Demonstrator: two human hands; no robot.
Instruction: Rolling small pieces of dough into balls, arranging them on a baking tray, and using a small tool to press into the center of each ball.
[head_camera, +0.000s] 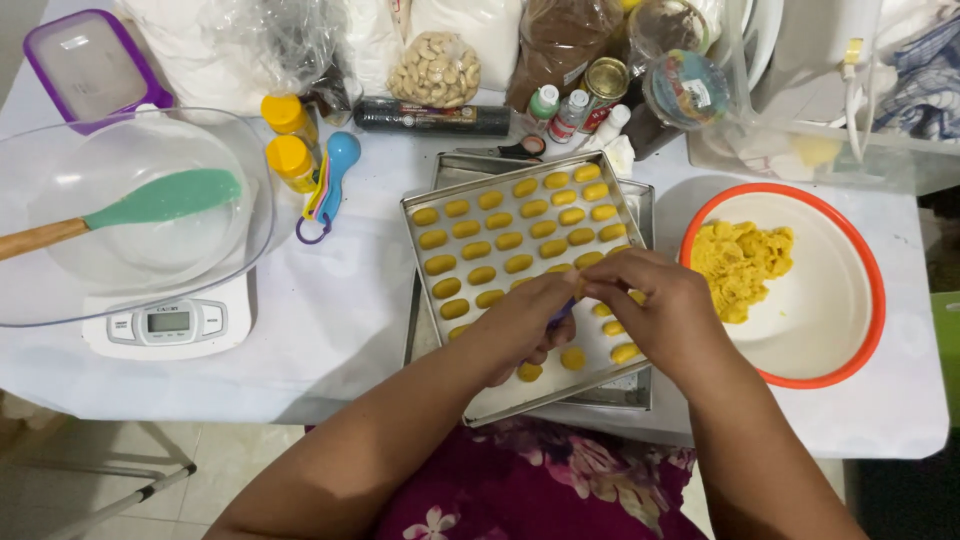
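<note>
A metal baking tray lies in front of me with several rows of small oval yellow dough pieces. My left hand and my right hand meet over the tray's near right part, fingertips together pinching a small piece of yellow dough. Something blue-purple shows under my left fingers; what it is cannot be told. Round dough pieces lie just below my hands. To the right stands a white bowl with an orange rim, with a lump of yellow dough in it.
A clear glass bowl with a teal spatula sits on a white kitchen scale at the left. Yellow-capped bottles, measuring spoons, a bag of cashews, small bottles, tins and bags line the back. A second tray lies under the first.
</note>
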